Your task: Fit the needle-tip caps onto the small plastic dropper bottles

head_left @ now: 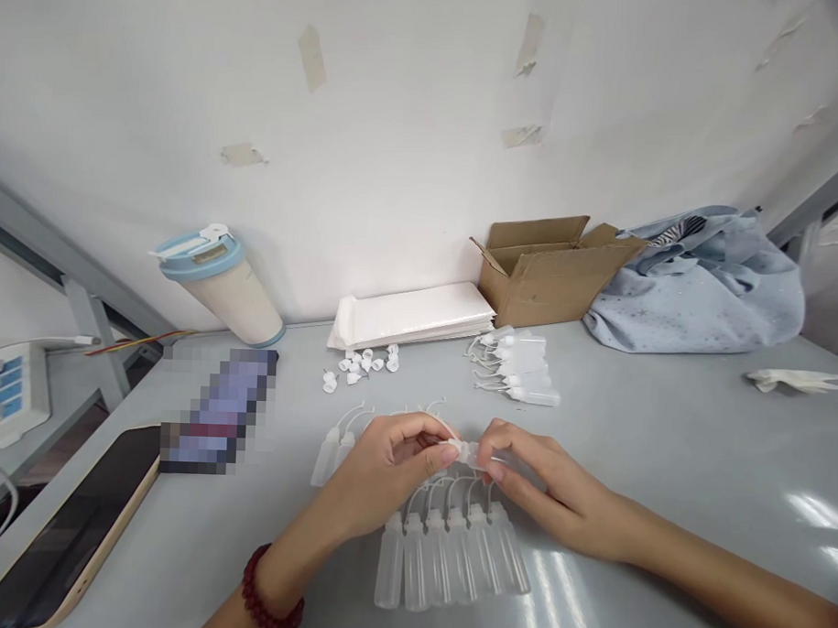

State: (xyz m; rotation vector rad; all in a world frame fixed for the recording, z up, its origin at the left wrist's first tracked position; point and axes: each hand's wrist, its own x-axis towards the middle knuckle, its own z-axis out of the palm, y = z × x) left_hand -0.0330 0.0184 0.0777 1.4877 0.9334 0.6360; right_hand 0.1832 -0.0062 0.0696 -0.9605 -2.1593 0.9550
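Observation:
Between my hands lies a small translucent squeeze bottle (470,454) on its side, its white neck pointing left. My left hand (386,464), a dark red bead bracelet at its wrist, pinches the cap end with thumb and forefinger. My right hand (557,484) is wrapped round the bottle's body. Just below my hands, a row of several similar bottles (455,558) with thin looped cap straps lies on the table. More such bottles (328,453) are partly hidden behind my left hand.
Small white caps (368,360) are scattered beyond my hands, near white padded envelopes (412,316). Another bottle pile (527,368) lies right of them. Behind are an open cardboard box (554,287) and a blue cloth bag (701,292). A tumbler (231,294) and phone (74,522) are left.

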